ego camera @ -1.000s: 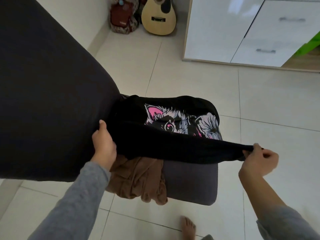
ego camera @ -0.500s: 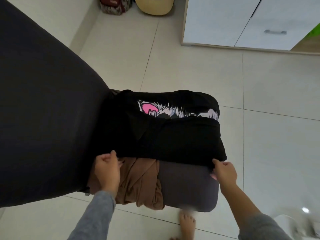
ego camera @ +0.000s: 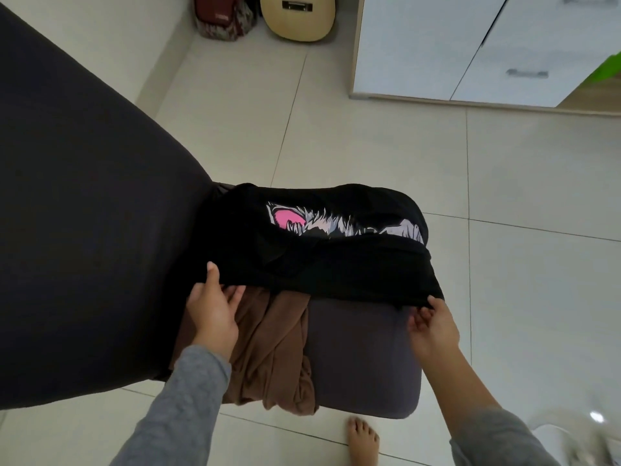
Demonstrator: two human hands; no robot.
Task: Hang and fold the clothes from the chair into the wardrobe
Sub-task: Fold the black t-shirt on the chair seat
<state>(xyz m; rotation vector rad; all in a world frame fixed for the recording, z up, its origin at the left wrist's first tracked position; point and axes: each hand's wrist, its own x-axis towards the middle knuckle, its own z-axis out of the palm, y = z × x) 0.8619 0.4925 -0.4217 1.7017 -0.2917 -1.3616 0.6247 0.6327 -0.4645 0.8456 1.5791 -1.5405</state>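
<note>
A black T-shirt point(ego camera: 339, 264) with a pink and white animal print lies folded on the dark grey chair seat point(ego camera: 366, 358). My left hand point(ego camera: 213, 307) holds its near left edge, thumb on top and fingers underneath. My right hand point(ego camera: 431, 322) pinches its near right corner at the seat's right side. Under the shirt a brown garment point(ego camera: 275, 351) hangs crumpled over the front of the seat. The chair's tall dark backrest point(ego camera: 84, 230) fills the left of the view.
The white wardrobe point(ego camera: 470, 45) with drawer handles stands at the far right on the tiled floor point(ego camera: 369, 139). A guitar point(ego camera: 297, 15) and a red bag point(ego camera: 223, 18) lean against the far wall. My bare foot point(ego camera: 363, 438) stands just in front of the chair.
The stretched black fold has been laid down over the shirt's print, covering most of it. Both hands came in to the shirt's near edge at the seat.
</note>
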